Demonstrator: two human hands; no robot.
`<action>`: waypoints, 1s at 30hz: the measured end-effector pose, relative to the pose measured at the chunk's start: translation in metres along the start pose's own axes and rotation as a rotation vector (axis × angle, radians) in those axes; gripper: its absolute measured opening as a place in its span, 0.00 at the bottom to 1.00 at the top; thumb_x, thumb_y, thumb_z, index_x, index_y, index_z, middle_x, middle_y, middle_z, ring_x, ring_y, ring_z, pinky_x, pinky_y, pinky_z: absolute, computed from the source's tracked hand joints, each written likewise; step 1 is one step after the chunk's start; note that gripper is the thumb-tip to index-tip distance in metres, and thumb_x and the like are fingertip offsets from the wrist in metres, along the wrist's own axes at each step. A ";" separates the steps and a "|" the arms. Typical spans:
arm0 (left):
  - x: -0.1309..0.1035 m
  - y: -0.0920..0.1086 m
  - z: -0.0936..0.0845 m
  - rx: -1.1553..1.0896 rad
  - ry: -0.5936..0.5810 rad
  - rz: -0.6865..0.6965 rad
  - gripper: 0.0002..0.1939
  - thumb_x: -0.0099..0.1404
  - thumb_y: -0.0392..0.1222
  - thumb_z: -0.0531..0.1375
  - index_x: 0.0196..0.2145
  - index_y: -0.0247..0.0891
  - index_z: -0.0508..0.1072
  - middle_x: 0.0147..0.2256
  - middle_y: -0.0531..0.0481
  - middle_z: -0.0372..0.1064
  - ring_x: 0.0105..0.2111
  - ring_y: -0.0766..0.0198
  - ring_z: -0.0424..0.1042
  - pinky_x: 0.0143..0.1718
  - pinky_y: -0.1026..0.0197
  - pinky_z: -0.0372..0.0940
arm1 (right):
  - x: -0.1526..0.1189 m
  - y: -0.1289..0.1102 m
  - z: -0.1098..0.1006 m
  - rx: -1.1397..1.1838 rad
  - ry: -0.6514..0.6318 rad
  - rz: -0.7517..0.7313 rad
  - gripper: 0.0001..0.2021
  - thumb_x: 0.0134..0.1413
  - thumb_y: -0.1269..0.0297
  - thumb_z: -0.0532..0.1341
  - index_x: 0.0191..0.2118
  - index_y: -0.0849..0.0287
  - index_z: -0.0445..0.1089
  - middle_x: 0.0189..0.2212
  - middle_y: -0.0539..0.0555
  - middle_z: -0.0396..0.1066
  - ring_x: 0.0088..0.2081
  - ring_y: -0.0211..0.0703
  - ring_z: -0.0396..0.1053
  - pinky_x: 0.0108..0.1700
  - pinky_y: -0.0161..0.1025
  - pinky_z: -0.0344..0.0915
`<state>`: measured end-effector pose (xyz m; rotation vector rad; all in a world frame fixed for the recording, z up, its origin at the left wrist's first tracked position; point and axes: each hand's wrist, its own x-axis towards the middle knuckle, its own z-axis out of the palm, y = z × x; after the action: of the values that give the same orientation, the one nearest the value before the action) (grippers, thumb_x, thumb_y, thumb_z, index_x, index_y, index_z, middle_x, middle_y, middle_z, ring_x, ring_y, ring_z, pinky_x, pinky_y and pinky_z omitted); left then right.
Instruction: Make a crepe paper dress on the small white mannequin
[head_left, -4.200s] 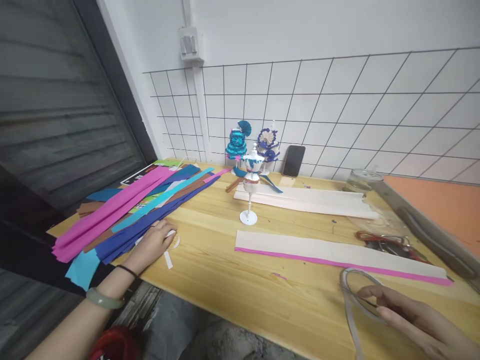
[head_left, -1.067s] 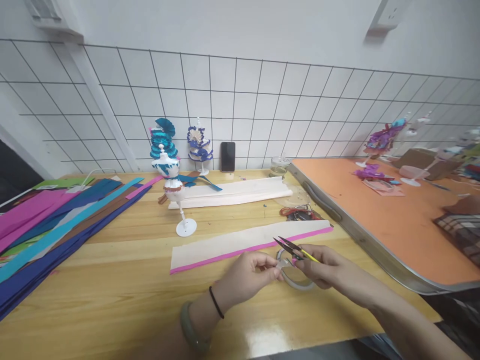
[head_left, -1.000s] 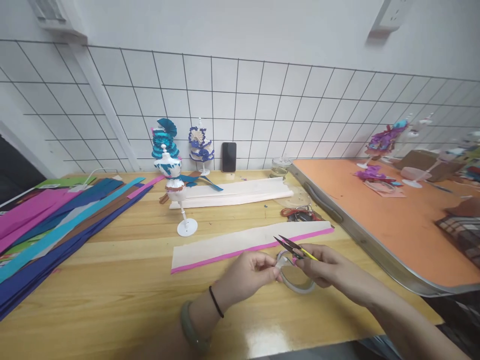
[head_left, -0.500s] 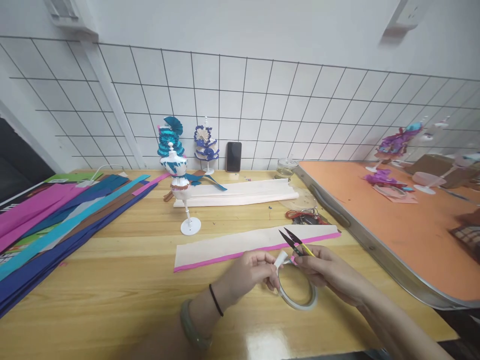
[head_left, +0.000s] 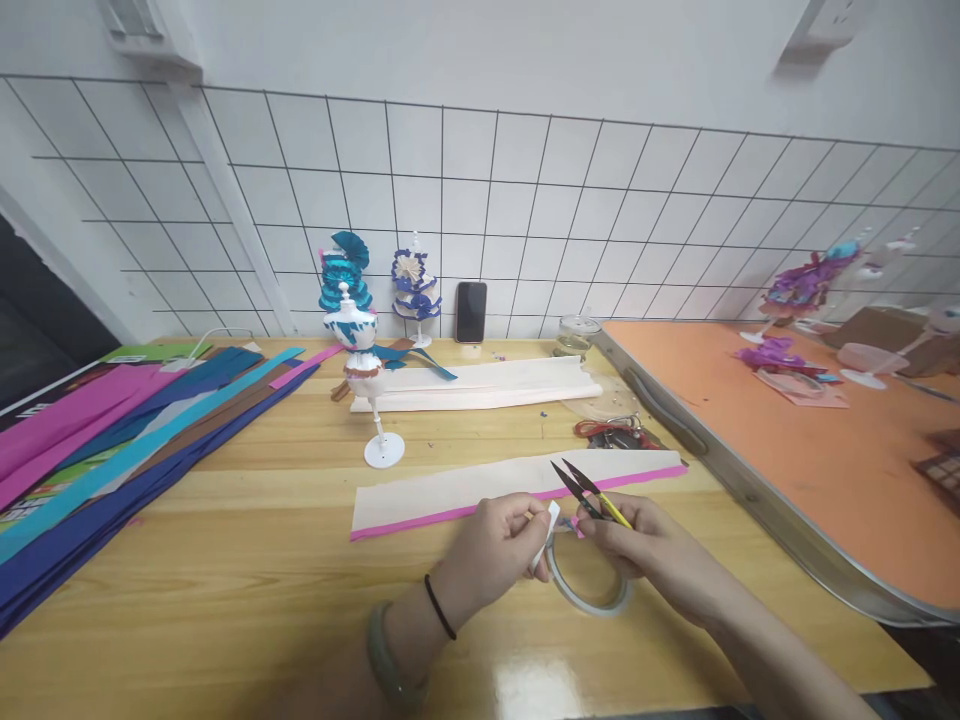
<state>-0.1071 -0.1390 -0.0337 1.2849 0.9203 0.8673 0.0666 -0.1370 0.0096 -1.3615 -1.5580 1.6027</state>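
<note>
Pinched in my left hand [head_left: 504, 545] is a small white strip [head_left: 547, 533]. My right hand [head_left: 637, 535] is wrapped round thread snips [head_left: 592, 492] with black blades and a yellow edge; the blades point up and left, apart at the tips. A tape roll [head_left: 589, 603] hangs between both hands, and a bit of pink [head_left: 577, 526] shows at my right fingertips. Behind the hands lies a long cream paper strip [head_left: 450, 498] with a pink lower edge. A white stand with a small dress form [head_left: 352, 330] stands to its upper left.
Coloured paper strips [head_left: 172, 410] cover the table's left side. Further back are white folded paper [head_left: 487, 384], decorated forms [head_left: 417, 290], a phone [head_left: 471, 312] and a glass jar [head_left: 576, 336]. Cords [head_left: 615, 432] lie near the metal edge of an orange table [head_left: 780, 450].
The white strip has turned in my left hand and is seen more edge-on. My right hand has shifted slightly right with the snips. The whole view has moved a little.
</note>
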 end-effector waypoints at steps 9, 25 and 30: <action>0.001 0.000 -0.003 -0.080 0.135 0.117 0.12 0.63 0.48 0.51 0.29 0.37 0.63 0.20 0.54 0.66 0.21 0.68 0.68 0.24 0.66 0.64 | -0.012 0.004 0.019 0.017 0.108 -0.015 0.14 0.50 0.53 0.58 0.26 0.60 0.61 0.16 0.42 0.43 0.19 0.31 0.39 0.21 0.34 0.37; -0.002 0.008 -0.009 -0.030 0.036 0.194 0.16 0.62 0.46 0.54 0.36 0.32 0.76 0.35 0.44 0.74 0.39 0.57 0.70 0.43 0.58 0.62 | -0.009 0.008 0.033 0.169 0.257 -0.030 0.20 0.43 0.47 0.62 0.23 0.58 0.57 0.16 0.41 0.41 0.18 0.30 0.37 0.21 0.33 0.35; 0.002 0.005 -0.011 -0.119 0.070 0.158 0.18 0.63 0.47 0.52 0.36 0.32 0.76 0.36 0.44 0.74 0.37 0.59 0.70 0.44 0.58 0.62 | -0.015 0.009 0.047 0.167 0.279 -0.019 0.19 0.43 0.47 0.61 0.26 0.58 0.60 0.17 0.42 0.43 0.18 0.30 0.39 0.21 0.33 0.35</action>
<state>-0.1170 -0.1327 -0.0296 1.2422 0.8169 1.0802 0.0322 -0.1717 -0.0026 -1.4049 -1.2421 1.4256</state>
